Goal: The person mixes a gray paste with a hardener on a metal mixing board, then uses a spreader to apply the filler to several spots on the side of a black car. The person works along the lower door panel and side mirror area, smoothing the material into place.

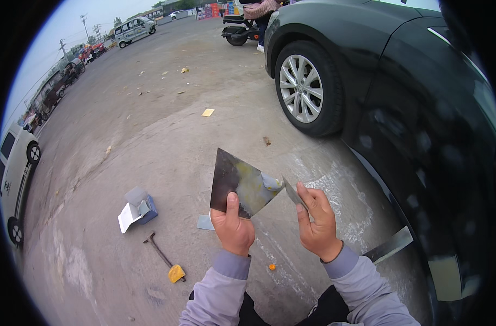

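- Far left of frame: we see a white car parked at the edge, well apart from the work.
- Lower left of centre, on the ground: an open blue-and-white box, and below it a hammer-like tool with a yellow tip. Both lie apart from our hands.
- Left hand, centre frame: clenched around the lower corner of a flat metal mixing plate, thumb on top. The plate is held tilted and rises up and away from the hand, its long edge running toward upper left; a smear of yellowish body filler sits on its face.
- Right hand, just right of the left: fingers pinching a small putty knife. The blade points up and left, its tip touching the plate's right corner where the filler sits.
- Key relation: the filler lies left of and just above the right hand, so the right hand is nearer; the blade axis runs diagonally into the plate.
- Surface: bare, dusty concrete lot, with a small orange bit near our knees.
- Right of frame: a dark green car close by, its alloy wheel at upper centre-right. Room is open to the left, tight on the right.
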`<action>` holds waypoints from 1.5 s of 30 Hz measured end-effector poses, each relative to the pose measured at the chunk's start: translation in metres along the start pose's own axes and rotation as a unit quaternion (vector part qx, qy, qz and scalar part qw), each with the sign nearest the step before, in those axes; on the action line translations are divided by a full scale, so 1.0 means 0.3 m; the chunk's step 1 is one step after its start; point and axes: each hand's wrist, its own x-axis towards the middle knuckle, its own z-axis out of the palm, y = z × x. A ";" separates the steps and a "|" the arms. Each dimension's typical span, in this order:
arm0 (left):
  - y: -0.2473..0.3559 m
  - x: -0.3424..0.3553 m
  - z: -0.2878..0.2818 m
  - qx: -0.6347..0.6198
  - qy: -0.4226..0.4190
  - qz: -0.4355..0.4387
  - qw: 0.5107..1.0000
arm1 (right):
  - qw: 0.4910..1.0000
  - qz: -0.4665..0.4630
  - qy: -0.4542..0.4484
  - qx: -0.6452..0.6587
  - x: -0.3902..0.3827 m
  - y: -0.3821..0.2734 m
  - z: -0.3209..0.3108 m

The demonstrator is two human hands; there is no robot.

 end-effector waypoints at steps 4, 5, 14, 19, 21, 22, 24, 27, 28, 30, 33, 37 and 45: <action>-0.040 -0.043 0.012 0.087 -0.043 0.051 0.994 | 0.997 -0.049 -0.039 -0.042 -0.028 -0.025 0.050; -0.039 -0.046 0.011 0.073 -0.034 0.052 0.995 | 0.997 -0.036 -0.062 -0.026 -0.026 -0.026 0.049; -0.026 -0.052 0.023 0.106 -0.060 0.085 0.989 | 0.993 -0.085 -0.074 -0.029 -0.008 -0.028 0.025; -0.031 -0.058 0.012 0.102 -0.050 0.097 0.989 | 0.998 0.010 0.053 -0.024 -0.018 -0.035 0.027; -0.035 -0.058 0.011 0.125 -0.096 0.104 0.982 | 0.999 -0.035 0.014 -0.011 -0.020 -0.037 0.027; -0.036 -0.052 0.008 0.113 -0.063 0.088 0.988 | 0.998 -0.047 -0.041 -0.008 -0.019 -0.036 0.025; -0.034 -0.051 0.008 0.092 -0.051 0.085 0.991 | 0.999 -0.032 -0.034 -0.009 -0.018 -0.032 0.021; -0.029 -0.059 0.011 0.123 -0.038 0.099 0.987 | 1.000 -0.011 0.007 -0.014 -0.026 -0.019 0.020; -0.029 -0.070 0.014 0.139 -0.005 0.082 0.987 | 1.000 -0.011 0.025 -0.014 -0.034 -0.017 0.025; -0.030 -0.086 0.024 0.153 -0.080 0.104 0.980 | 0.999 -0.016 0.031 -0.006 -0.046 -0.015 0.039; -0.024 -0.073 0.033 0.130 -0.042 0.093 0.986 | 0.998 -0.031 -0.053 0.030 -0.056 -0.023 0.052; 0.001 -0.001 0.011 0.113 -0.005 0.098 0.989 | 0.994 0.037 -0.013 0.098 -0.026 0.006 0.011; 0.040 0.053 -0.054 -0.014 -0.005 -0.186 0.983 | 0.932 0.144 -0.166 0.289 0.011 0.096 -0.067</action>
